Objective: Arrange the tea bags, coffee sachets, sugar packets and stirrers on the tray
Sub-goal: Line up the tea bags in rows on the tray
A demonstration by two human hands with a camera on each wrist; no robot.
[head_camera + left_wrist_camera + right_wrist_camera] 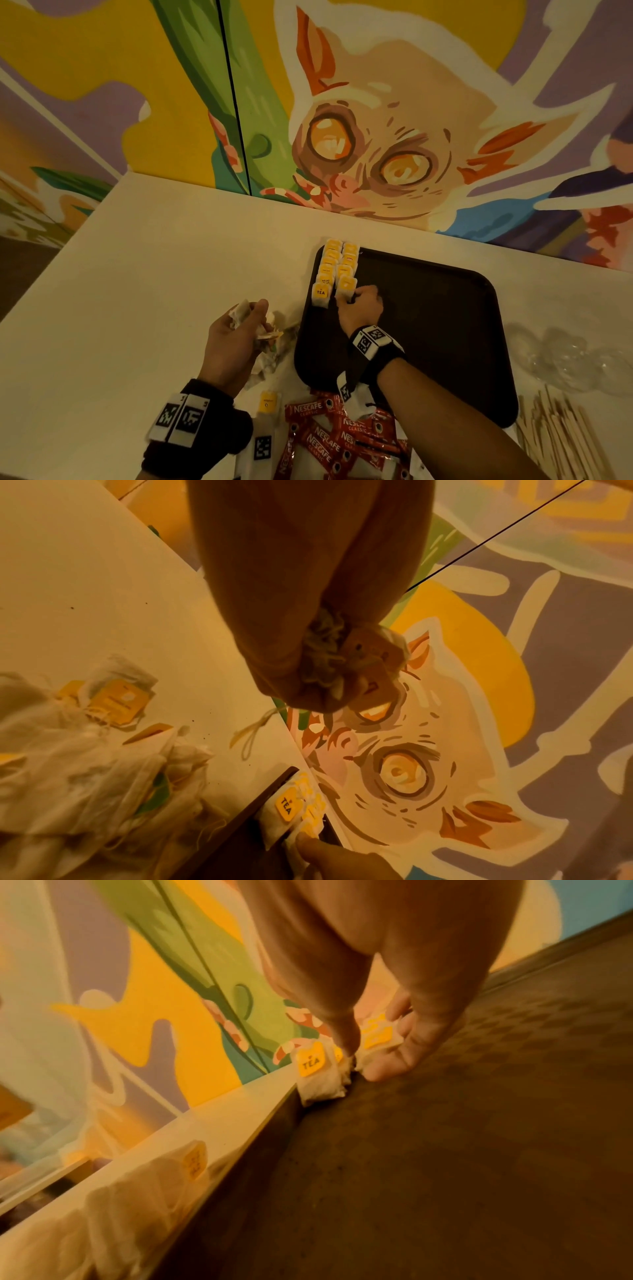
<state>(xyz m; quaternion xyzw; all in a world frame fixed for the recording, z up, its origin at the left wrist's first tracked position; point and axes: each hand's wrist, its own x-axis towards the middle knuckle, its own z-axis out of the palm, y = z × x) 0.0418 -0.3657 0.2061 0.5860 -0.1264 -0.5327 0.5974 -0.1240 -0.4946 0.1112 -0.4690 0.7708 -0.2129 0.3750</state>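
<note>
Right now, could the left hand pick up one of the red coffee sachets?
Probably not at once: the left hand already grips tea bags. The coffee sachets lie uncovered near that wrist, so nothing else blocks them.

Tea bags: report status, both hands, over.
Right hand pinching nearest tea bag in second row on tray. Left hand gripping more tea bags off-tray. Coffee sachets, stirrers unplaced. Nothing blocking.
</note>
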